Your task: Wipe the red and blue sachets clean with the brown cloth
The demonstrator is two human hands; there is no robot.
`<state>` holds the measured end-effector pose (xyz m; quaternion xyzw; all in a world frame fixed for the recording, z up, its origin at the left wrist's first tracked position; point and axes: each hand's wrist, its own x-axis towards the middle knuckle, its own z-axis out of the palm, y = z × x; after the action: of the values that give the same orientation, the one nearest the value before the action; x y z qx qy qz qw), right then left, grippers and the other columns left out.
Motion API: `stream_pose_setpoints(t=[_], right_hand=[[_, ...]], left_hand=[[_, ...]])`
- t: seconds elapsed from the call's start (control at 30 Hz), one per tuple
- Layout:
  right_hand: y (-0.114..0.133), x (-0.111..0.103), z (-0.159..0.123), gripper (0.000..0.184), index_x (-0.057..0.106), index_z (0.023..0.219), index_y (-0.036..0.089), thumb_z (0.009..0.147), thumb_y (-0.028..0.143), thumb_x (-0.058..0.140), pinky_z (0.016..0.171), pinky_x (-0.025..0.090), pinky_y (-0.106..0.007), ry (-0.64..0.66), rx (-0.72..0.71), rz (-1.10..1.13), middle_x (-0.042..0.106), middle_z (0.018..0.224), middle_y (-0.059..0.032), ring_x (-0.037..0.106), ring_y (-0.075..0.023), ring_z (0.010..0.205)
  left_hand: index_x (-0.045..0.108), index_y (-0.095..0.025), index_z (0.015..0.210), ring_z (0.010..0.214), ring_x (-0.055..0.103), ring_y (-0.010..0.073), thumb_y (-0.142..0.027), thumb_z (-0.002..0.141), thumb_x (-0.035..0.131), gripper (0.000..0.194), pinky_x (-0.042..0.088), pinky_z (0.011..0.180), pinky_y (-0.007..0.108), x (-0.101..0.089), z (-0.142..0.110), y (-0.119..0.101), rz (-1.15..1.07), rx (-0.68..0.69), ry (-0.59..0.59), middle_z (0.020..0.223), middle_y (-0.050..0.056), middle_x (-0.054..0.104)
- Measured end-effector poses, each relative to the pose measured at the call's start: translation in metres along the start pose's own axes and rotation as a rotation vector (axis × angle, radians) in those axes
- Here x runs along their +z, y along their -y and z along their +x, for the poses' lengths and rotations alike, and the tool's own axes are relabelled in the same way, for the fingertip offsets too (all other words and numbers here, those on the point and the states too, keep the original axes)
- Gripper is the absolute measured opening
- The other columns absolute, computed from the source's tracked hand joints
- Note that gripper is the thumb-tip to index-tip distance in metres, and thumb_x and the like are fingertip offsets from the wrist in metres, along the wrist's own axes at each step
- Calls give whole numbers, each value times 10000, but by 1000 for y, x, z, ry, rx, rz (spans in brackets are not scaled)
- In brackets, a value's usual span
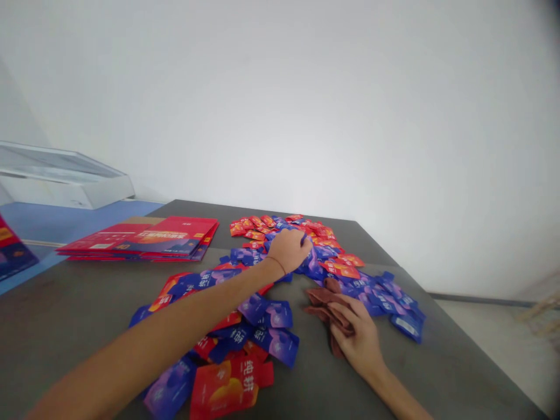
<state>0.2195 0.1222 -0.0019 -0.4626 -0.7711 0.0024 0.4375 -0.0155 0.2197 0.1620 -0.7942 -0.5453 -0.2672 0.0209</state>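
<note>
My left hand (289,249) reaches across to the middle of a long spread of small printed packets. Its fingers are curled closed, with a bit of a blue packet (303,239) showing at them; the fingertips are partly hidden. Lower right, my right hand (359,335) grips a crumpled brown cloth (326,306) just above or on the dark tabletop. Blue-purple packets (277,345) and red-orange packets (225,385) lie mixed in a near heap under my left forearm. More red packets (324,230) lie at the far end, and blue packets (394,300) trail off to the right.
Flat red printed cartons (161,236) are stacked on the left of the dark table (332,385). Beyond them, a white-framed, clear-topped case (65,178) stands on a blue surface (48,224). Part of another red and blue carton (13,251) shows at the left edge. A white wall (297,105) rises behind.
</note>
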Motion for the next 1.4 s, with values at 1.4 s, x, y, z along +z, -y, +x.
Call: stream_pose_setpoints(t=[1.4], right_hand=[[-26,-92,-56,335,734,1212,282,889,231,663,1037,538,-520,-27,119,-239,670,1337,-82,607,-318,1229]], left_hand=[[714,-157,1186,1112,725,196,-163,1108,391,333,606,957,301,27,-240,-65,-95,805,53,1147,52,790]])
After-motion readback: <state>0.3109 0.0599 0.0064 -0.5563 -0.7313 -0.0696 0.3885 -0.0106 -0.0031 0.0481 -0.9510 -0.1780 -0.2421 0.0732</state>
